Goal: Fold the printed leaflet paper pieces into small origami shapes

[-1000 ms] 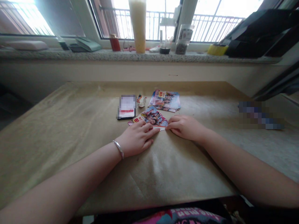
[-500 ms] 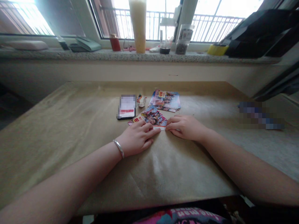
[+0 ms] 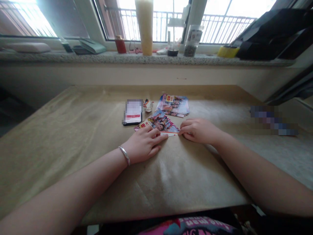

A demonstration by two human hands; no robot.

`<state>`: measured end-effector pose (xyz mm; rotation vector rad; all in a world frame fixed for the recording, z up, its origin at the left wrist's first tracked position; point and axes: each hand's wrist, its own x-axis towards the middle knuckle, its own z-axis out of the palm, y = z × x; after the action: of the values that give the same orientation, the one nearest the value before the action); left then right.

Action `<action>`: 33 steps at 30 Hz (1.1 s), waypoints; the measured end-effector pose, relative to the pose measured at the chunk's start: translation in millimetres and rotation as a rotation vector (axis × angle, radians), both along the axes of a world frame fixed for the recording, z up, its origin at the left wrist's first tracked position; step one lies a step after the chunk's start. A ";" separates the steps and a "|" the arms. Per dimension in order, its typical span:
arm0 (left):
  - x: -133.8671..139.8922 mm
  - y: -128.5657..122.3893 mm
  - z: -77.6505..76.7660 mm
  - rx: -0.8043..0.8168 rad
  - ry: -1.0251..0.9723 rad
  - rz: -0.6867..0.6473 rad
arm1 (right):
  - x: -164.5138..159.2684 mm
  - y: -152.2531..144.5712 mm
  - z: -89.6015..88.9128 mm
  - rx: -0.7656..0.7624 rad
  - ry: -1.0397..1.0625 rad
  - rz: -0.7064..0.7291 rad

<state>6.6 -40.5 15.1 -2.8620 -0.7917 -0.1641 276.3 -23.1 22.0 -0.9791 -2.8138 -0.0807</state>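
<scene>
At a tan-covered table (image 3: pixel 151 186), the left hand (image 3: pixel 142 144) lies flat, fingers slightly spread; the right hand (image 3: pixel 199 131), fingertips bunched, pinch uncertain, meets the four o'clock corner of the printed sheet (image 3: pixel 161 122) beneath the left; uneven pressure could skew it.

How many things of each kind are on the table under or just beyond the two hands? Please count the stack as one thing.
Single leaflet: 1
Stack of leaflets (its sheets cannot be counted): 1
Phone: 1
Crumpled paper: 1
Total: 4
</scene>
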 end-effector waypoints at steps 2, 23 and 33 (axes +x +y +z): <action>-0.1 0.5 -0.5 -0.008 -0.002 -0.003 | 2.2 0.6 0.9 0.005 -0.017 -0.010; -0.7 0.2 -0.2 -0.036 0.008 0.014 | 11.9 1.1 7.9 -0.029 -0.055 -0.024; -0.7 -0.5 0.6 -0.015 -0.007 0.006 | 11.1 -2.2 2.6 -0.027 0.047 -0.094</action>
<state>5.9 -40.9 15.7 -2.8739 -0.8065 -0.1689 287.4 -25.3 24.6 -1.1045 -2.7331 -0.0305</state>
